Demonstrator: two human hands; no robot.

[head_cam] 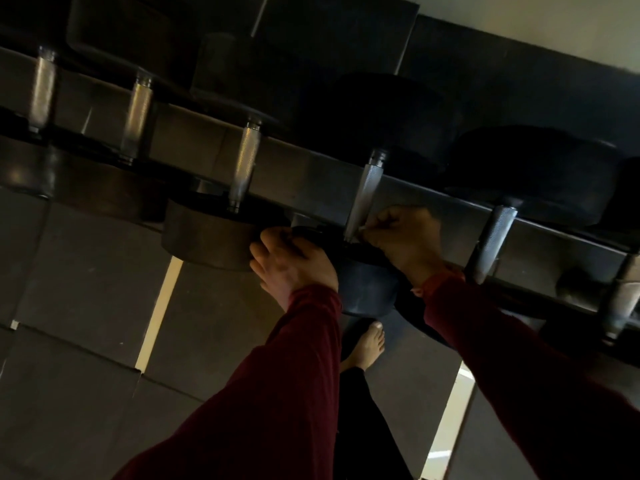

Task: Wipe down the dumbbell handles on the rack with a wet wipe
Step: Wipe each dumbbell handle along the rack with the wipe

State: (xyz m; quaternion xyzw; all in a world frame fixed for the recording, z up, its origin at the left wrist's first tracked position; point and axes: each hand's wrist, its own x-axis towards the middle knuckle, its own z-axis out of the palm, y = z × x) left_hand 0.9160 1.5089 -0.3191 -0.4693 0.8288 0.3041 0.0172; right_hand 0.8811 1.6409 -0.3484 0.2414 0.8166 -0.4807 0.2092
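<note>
Several dumbbells lie on a dark metal rack (311,174). The one in front of me has a knurled steel handle (369,188) and a black near head (367,289). My right hand (405,237) is curled at the lower end of that handle. It pinches a small pale piece of wet wipe (362,231) against the steel, and most of the wipe is hidden in my fingers. My left hand (294,265) lies on the top of the near head, its fingers curled over the rim. Both arms wear dark red sleeves.
More handles stand along the rack: left ones (41,84), (138,112), (246,161) and right ones (495,237), (623,292). A brown dumbbell head (207,237) touches my left hand. A bare foot (367,344) stands on dark floor mats (86,306) below.
</note>
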